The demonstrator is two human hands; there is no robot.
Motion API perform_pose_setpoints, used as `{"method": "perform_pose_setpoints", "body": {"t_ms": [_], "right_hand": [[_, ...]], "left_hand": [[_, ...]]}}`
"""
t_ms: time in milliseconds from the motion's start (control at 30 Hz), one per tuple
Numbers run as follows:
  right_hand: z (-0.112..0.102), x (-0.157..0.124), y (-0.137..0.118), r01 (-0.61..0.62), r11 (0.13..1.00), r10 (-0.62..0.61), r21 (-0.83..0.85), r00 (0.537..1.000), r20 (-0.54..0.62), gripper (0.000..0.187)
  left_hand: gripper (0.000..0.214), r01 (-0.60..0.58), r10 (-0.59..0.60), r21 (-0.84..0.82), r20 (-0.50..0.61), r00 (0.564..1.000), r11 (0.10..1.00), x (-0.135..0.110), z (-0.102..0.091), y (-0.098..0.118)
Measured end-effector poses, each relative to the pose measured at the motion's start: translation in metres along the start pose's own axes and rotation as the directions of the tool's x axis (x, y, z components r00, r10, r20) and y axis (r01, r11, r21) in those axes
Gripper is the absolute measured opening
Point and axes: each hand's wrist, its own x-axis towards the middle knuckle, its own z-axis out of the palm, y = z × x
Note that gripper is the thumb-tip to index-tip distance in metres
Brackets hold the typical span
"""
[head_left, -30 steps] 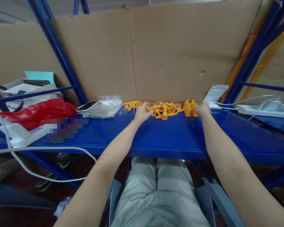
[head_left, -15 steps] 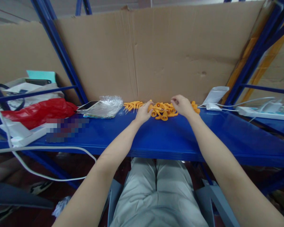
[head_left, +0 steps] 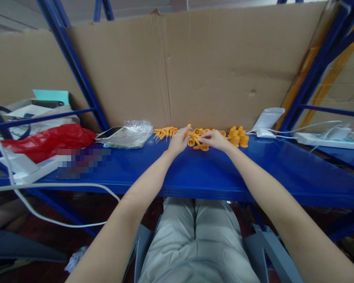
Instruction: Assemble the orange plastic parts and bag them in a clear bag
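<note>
My left hand [head_left: 178,141] is closed around an orange plastic part whose tip [head_left: 189,125] shows above the fingers. Close beside it, my right hand [head_left: 214,139] reaches over a pile of orange plastic pieces [head_left: 205,147] with bell-shaped ends. Its fingertips are pinched together low in front of the pile; what lies between them is too small to make out. Left of the left hand lie several orange corkscrews [head_left: 166,131] with metal spirals. Orange knobbed pieces [head_left: 238,137] stand grouped to the right of the right hand.
Everything sits on a blue shelf [head_left: 206,173] backed by a cardboard sheet [head_left: 224,70]. Plastic-wrapped packets [head_left: 132,137] and a phone [head_left: 110,133] lie left, near a red bag [head_left: 53,141]. A white pouch [head_left: 267,122] and a power strip [head_left: 327,140] with cables are at right.
My right hand has come down and left onto the pile, toward the left hand, uncovering the knobbed orange pieces at right. The left hand stays in about the same place.
</note>
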Motion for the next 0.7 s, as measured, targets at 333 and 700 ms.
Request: {"method": "perform_pose_setpoints", "body": {"t_ms": [333,700], "right_hand": [[-0.001,-0.008,-0.014,-0.310,0.942,0.268,0.127,0.926,0.267,0.035],[-0.001,-0.004,-0.016,-0.474,0.767,0.432,0.433,0.880,0.199,0.037]], "left_hand": [[0.045,-0.029,0.026,-0.096,-0.032,0.999,0.995,0.001,0.003,0.005],[0.012,0.071,-0.072,-0.109,-0.005,0.997,0.992,0.001,-0.003,0.025]]}}
